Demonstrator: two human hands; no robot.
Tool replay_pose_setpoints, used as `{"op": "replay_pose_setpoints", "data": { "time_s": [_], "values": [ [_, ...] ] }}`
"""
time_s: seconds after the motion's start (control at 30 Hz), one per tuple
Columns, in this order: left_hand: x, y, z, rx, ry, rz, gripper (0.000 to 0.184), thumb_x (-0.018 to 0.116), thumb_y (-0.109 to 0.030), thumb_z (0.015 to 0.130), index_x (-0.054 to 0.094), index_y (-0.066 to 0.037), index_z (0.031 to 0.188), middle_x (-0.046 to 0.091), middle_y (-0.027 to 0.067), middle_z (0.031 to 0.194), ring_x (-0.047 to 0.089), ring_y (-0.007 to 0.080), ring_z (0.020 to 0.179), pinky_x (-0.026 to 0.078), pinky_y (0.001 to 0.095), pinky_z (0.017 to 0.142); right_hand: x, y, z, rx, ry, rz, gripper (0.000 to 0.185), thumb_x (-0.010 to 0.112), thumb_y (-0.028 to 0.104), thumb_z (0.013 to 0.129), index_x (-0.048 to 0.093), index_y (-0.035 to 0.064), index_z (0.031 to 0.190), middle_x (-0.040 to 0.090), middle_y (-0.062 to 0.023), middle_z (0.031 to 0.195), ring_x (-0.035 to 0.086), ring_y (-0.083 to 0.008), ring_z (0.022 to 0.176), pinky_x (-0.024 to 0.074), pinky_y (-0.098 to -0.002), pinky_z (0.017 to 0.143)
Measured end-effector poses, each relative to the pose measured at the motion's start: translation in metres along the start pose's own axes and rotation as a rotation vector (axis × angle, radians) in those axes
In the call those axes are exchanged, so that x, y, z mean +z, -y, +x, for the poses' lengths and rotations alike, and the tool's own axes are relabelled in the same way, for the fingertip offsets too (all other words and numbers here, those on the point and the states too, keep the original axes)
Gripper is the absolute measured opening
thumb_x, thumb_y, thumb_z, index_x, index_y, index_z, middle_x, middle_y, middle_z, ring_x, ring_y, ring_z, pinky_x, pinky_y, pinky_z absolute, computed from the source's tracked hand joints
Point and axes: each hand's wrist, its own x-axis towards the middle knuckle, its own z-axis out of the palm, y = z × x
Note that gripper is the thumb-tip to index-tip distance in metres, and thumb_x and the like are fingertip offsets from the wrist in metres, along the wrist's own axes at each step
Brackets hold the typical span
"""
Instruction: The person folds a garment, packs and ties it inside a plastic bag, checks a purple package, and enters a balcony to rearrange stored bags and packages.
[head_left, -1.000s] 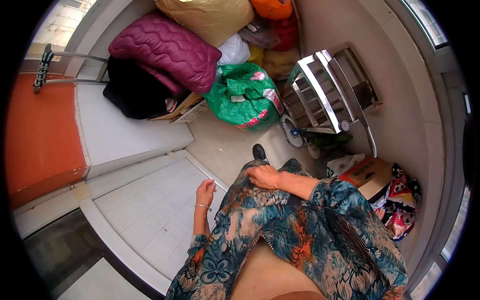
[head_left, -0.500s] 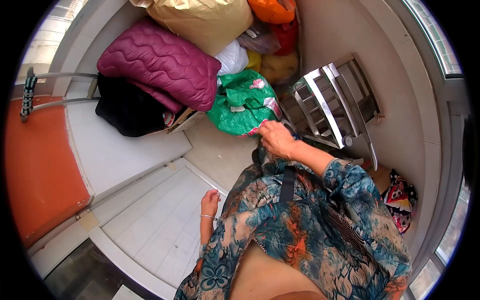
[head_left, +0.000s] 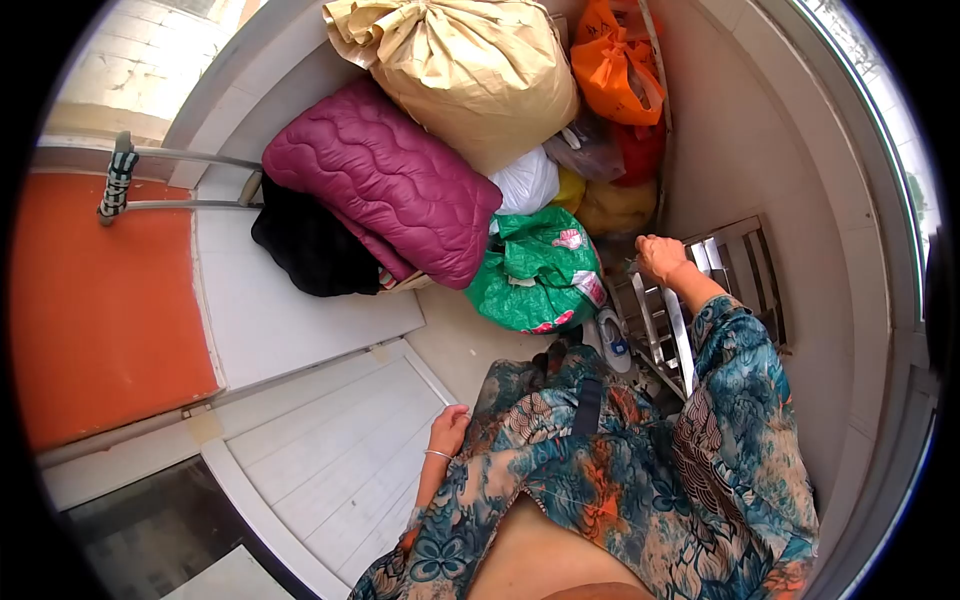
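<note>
My right hand [head_left: 663, 260] is closed round the top of a silvery metal chair [head_left: 680, 345] with slatted bars, which leans near the right wall. My forearm and sleeve hide part of the chair. My left hand [head_left: 449, 430] hangs low beside a white panelled door [head_left: 330, 480]. Its fingers are curled in, with nothing visible in them. A green woven bag [head_left: 535, 265] with pink and white prints sits on the floor, left of the chair. Between bag and chair lies a grey-and-blue shoe [head_left: 613, 342].
A purple quilted bundle [head_left: 385, 185] rests over black cloth [head_left: 315, 245] at left. Behind are a large tan bag [head_left: 470, 80], a white bag [head_left: 525, 182] and an orange bag [head_left: 618, 70]. A metal rail [head_left: 190, 157] with a wrapped grip stands at far left.
My right hand has moved right, from beside the green bag to the metal chair, and closed on it. The view has shifted; my left hand stays low beside the door.
</note>
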Motion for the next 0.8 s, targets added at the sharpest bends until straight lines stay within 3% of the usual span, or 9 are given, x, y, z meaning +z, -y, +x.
{"op": "replay_pose_setpoints", "data": {
  "time_s": [0.13,0.23,0.3,0.4,0.47,0.63,0.7,0.8],
  "values": [
    [0.003,-0.06,0.001,0.12,-0.005,0.137,0.024,0.058,-0.014,0.083,0.059,-0.001,0.103,0.066,0.013,0.085,0.064,0.0211,0.08,0.05,0.0308,0.074,-0.008,-0.001,0.009,0.038,0.088,0.006,0.028,0.051,0.026,0.081,0.059,0.0066,0.1,0.063,-0.0181,0.101,0.063,-0.0335,0.088,0.0499,-0.0425,0.078],
    [0.0,-0.134,0.027,0.318,-0.012,0.087,0.025,0.056,-0.012,0.083,0.057,0.0,0.105,0.063,0.0143,0.09,0.063,0.0229,0.08,0.05,0.0319,0.075,-0.013,0.001,0.011,0.141,0.0,0.138,0.026,0.05,0.028,0.082,0.06,0.0075,0.095,0.066,-0.0159,0.09,0.063,-0.033,0.087,0.0493,-0.044,0.078],
    [-0.009,-0.213,0.052,0.521,-0.075,0.184,0.026,0.055,-0.01,0.083,0.055,0.001,0.107,0.059,0.0163,0.098,0.06,0.0255,0.086,0.047,0.0339,0.079,-0.016,0.004,0.012,0.182,-0.091,0.217,0.024,0.052,0.025,0.079,0.06,0.0062,0.093,0.065,-0.0152,0.092,0.063,-0.0326,0.086,0.0498,-0.0425,0.077],
    [-0.027,-0.319,0.118,0.996,-0.405,0.492,0.04,0.059,-0.013,0.082,0.049,0.006,0.115,0.05,0.0228,0.113,0.047,0.0386,0.107,0.037,0.0425,0.094,-0.011,0.007,0.013,0.221,-0.27,0.207,0.019,0.053,0.022,0.078,0.059,0.0064,0.087,0.065,-0.0132,0.088,0.063,-0.0309,0.085,0.0497,-0.0423,0.075],
    [-0.034,-0.387,0.168,1.213,-0.53,0.656,0.05,0.062,-0.017,0.08,0.045,0.006,0.121,0.045,0.0224,0.123,0.042,0.0397,0.113,0.033,0.046,0.096,-0.011,0.011,0.015,0.205,-0.297,0.191,0.016,0.054,0.02,0.077,0.058,0.0067,0.084,0.065,-0.0122,0.086,0.062,-0.0296,0.084,0.0496,-0.0417,0.074],
    [-0.025,-0.499,0.288,1.26,-0.786,0.906,0.063,0.068,-0.03,0.075,0.042,0.001,0.123,0.041,0.0173,0.129,0.036,0.0335,0.121,0.03,0.0455,0.1,-0.013,0.015,0.016,0.215,-0.357,0.171,0.013,0.056,0.018,0.075,0.058,0.0078,0.082,0.064,-0.0101,0.082,0.062,-0.0271,0.081,0.0487,-0.0394,0.073],
    [-0.01,-0.509,0.319,1.192,-0.883,0.959,0.057,0.063,-0.036,0.078,0.047,-0.004,0.122,0.043,0.0116,0.128,0.036,0.0296,0.121,0.027,0.0449,0.1,-0.012,0.015,0.014,0.216,-0.358,0.156,0.012,0.056,0.018,0.074,0.057,0.008,0.081,0.063,-0.0095,0.081,0.062,-0.0265,0.08,0.0486,-0.0395,0.072],
    [-0.001,-0.515,0.335,1.172,-0.922,0.906,0.052,0.061,-0.035,0.079,0.049,-0.006,0.12,0.045,0.0081,0.125,0.036,0.027,0.12,0.024,0.0453,0.102,-0.013,0.012,0.016,0.239,-0.348,0.155,0.011,0.056,0.016,0.072,0.057,0.0087,0.081,0.063,-0.0088,0.079,0.061,-0.0257,0.079,0.0483,-0.0393,0.072]
  ]
}}
